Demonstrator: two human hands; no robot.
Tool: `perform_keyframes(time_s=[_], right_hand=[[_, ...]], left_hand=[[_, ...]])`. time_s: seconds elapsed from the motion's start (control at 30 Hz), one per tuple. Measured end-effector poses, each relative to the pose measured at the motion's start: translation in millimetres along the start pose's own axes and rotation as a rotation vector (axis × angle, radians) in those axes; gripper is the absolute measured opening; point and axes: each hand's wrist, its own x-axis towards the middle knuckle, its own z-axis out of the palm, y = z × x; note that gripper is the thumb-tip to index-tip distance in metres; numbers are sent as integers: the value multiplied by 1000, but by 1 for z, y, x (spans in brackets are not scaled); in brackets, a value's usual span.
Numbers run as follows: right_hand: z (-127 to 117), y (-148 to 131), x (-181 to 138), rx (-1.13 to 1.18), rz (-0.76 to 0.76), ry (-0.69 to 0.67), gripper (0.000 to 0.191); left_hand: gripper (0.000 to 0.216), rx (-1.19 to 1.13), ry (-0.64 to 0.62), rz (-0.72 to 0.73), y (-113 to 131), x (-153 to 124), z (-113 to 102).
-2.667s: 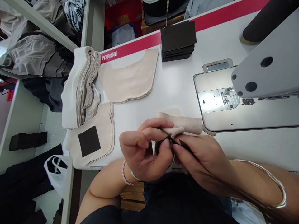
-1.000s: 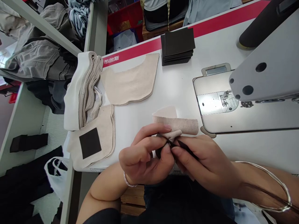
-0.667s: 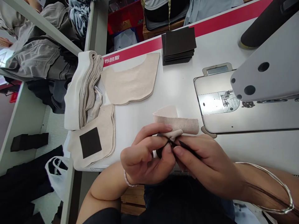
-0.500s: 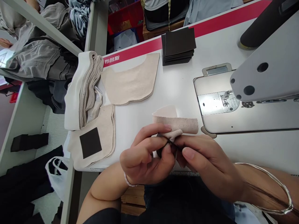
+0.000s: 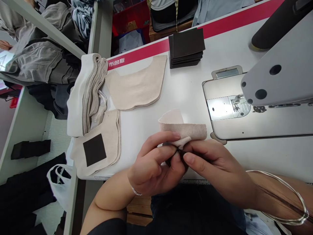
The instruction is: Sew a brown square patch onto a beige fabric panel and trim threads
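Observation:
Both hands meet at the table's front edge around a small beige fabric piece (image 5: 193, 131) with dark fabric (image 5: 168, 160) beneath it. My left hand (image 5: 156, 164) pinches the bunched cloth between thumb and fingers. From the other side, my right hand (image 5: 217, 169) is closed on the dark fabric at the same spot, thumb and index fingertip close to the left fingertips. The beige strip curls up above the fingers, its far end resting on the table. Exactly what lies between the fingertips is mostly hidden.
A sewing machine (image 5: 281, 78) occupies the right side. Black squares are stacked (image 5: 187, 47) at the back. Leftward lie a beige cut panel (image 5: 139, 83), a folded cloth bundle (image 5: 78, 98) and more beige panels (image 5: 112, 143) with a black square (image 5: 95, 150) on top.
My right thumb and fingers have shifted slightly left, closer to my left fingertips. The left hand has turned a little, and both hands still grip the fabric.

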Motion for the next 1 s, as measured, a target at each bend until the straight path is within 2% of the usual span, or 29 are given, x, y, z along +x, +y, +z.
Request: perform_keyframes(time_s=[0.1, 0.23, 0.43, 0.6, 0.67, 0.73, 0.83, 1.0], right_hand=[[0, 0, 1, -6, 17, -2, 32], [-1, -1, 1, -43, 33, 4, 35], [-1, -1, 1, -8, -1, 2, 35], [-1, -2, -1, -55, -53, 26, 31], [0, -1, -2, -120, -75, 89, 24], [2, 1, -3, -157, -105, 229, 14], [5, 1, -3, -219, -120, 429, 24], [7, -1, -2, -392, -135, 461, 19]], left_hand=[[42, 21, -65, 1, 1, 4, -5], [33, -3, -84, -27, 2, 4, -4], [48, -122, 84, -73, 1, -2, 6], [53, -185, 100, -106, -1, -3, 8], [52, -215, 110, -132, -1, -2, 8], [49, -241, 115, -140, -1, -1, 8], [46, -272, 110, -149, -2, 0, 9], [48, -253, 79, -155, -2, -2, 11]])
